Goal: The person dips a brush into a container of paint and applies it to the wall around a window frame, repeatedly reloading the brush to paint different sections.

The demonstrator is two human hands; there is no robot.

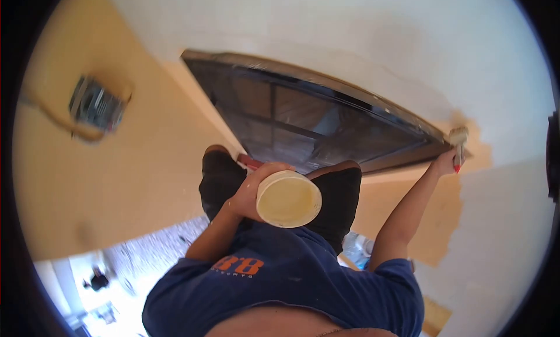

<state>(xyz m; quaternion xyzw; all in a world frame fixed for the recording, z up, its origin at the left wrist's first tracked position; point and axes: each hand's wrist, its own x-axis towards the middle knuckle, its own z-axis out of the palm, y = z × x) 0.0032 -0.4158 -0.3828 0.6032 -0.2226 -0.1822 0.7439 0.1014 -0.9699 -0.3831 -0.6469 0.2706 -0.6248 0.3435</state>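
Note:
My left hand (248,191) is closed around the side of a round paint tub (290,200), held in front of my lap. Pale yellow paint or its residue coats the inside of the tub. Out to the right, my right hand (447,162) grips a paintbrush (459,140) with a red-tipped handle. Its bristles are at the wall, close to the right corner of a dark-framed glass panel (303,112). Around the brush, a tan patch (479,147) meets the whitish wall surface (373,28).
An electrical box (96,104) is set in the tan wall (146,162) at left. My knees are just below the panel's lower edge. Behind me at lower left lies a bright floor (154,249) with a dark object (98,280). Bluish plastic (357,249) shows beside my right elbow.

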